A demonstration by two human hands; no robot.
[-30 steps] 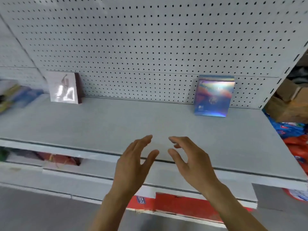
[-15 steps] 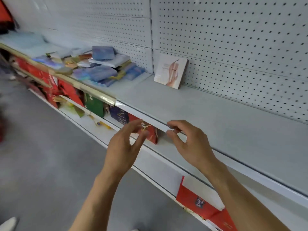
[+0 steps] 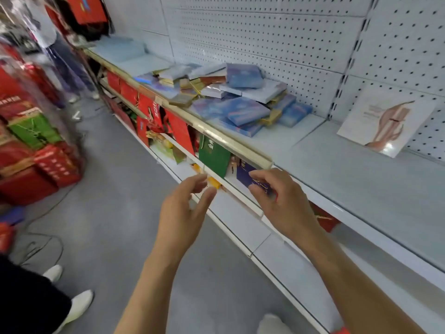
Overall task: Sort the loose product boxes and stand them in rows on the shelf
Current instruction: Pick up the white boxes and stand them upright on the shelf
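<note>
A loose heap of flat, glossy blue and gold cardboard product boxes [image 3: 237, 102] lies on the pale, smooth metal shelf [image 3: 349, 169] against white perforated pegboard [image 3: 277, 32]. In front, the left hand [image 3: 180, 213] and right hand [image 3: 281, 201] hover empty, fingers loosely spread.

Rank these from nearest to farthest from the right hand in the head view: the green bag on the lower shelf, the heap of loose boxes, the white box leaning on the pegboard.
From the right hand:
1. Green bag, just up-left on the lower shelf.
2. White box, to the right, leaning on the pegboard.
3. Heap of loose boxes, farther along the upper shelf; its near edge is almost level with the white box, so 2 and 3 are close.
</note>
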